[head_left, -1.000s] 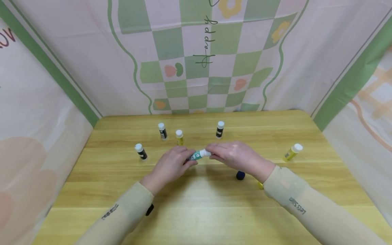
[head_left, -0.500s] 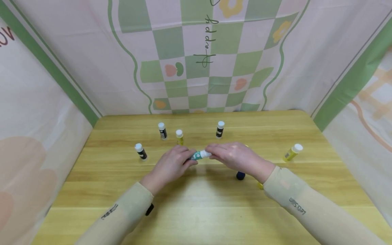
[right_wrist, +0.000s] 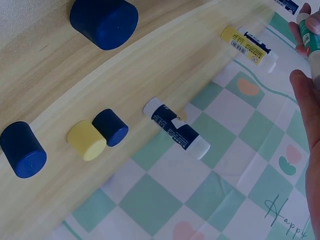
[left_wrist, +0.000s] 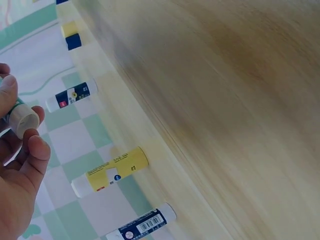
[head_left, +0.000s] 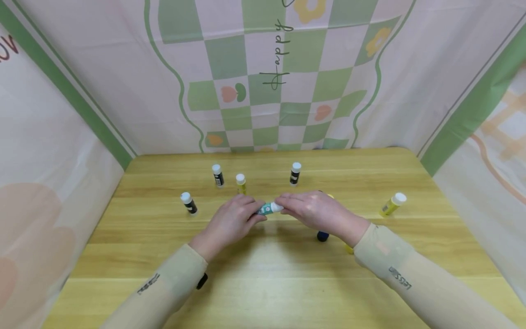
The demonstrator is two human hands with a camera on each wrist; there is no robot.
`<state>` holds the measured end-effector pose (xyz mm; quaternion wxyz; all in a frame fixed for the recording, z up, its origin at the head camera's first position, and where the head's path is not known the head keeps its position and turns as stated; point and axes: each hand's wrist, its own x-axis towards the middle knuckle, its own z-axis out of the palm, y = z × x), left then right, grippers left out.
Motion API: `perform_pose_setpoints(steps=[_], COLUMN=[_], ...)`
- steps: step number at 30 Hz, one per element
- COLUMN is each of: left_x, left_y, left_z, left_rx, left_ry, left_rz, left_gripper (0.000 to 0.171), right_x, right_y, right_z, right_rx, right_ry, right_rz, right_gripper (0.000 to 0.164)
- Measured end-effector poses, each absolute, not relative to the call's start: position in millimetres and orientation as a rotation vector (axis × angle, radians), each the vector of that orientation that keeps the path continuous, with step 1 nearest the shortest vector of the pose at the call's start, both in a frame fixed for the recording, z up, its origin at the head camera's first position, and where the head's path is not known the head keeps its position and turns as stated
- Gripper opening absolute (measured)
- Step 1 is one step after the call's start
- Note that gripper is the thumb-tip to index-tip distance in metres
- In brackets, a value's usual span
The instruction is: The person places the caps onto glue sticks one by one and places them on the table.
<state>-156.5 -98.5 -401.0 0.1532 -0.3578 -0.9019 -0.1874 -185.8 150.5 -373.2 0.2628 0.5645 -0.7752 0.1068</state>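
A glue stick (head_left: 268, 209) with a teal-green label and white end is held in the air between both hands. My left hand (head_left: 230, 218) grips its left part, and my right hand (head_left: 315, 209) pinches the white end. In the left wrist view, the glue stick's round white end (left_wrist: 24, 121) points out past the left hand (left_wrist: 17, 185). The right wrist view shows the green glue stick (right_wrist: 311, 40) at the upper right edge, beside the right hand (right_wrist: 312, 115). The fingers cover much of it.
Upright white-capped glue sticks stand on the wooden table (head_left: 263, 292): black-labelled ones (head_left: 295, 174) and yellow ones (head_left: 393, 204). Dark blue caps (right_wrist: 24, 150) and a yellow cap (right_wrist: 86, 141) lie near the right forearm. A patterned cloth (head_left: 263, 59) hangs behind the table.
Both hands have stayed almost in place. Slightly less of the glue stick shows beside the left fingers, and a bit of yellow now peeks out behind the right hand.
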Motion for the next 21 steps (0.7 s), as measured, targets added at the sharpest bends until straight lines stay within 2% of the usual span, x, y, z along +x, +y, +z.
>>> perform_pose_setpoints(steps=[16,21], left_x=[-157.7,-157.3], left_y=[-96.3,-95.4], left_z=[-402.4,-401.7], left_rx=[-1.023,-1.016], left_ry=[-2.579,-2.573], left_rz=[-0.482,-0.472], left_gripper=[0.028,0.028], right_x=[-185.6,-185.7], right_y=[151.8,152.0], right_z=[-376.3,-377.8], right_rx=[1.509,1.504], right_ry=[-2.118,-2.118], right_rz=[0.348,0.395], right_gripper=[0.022,0.025])
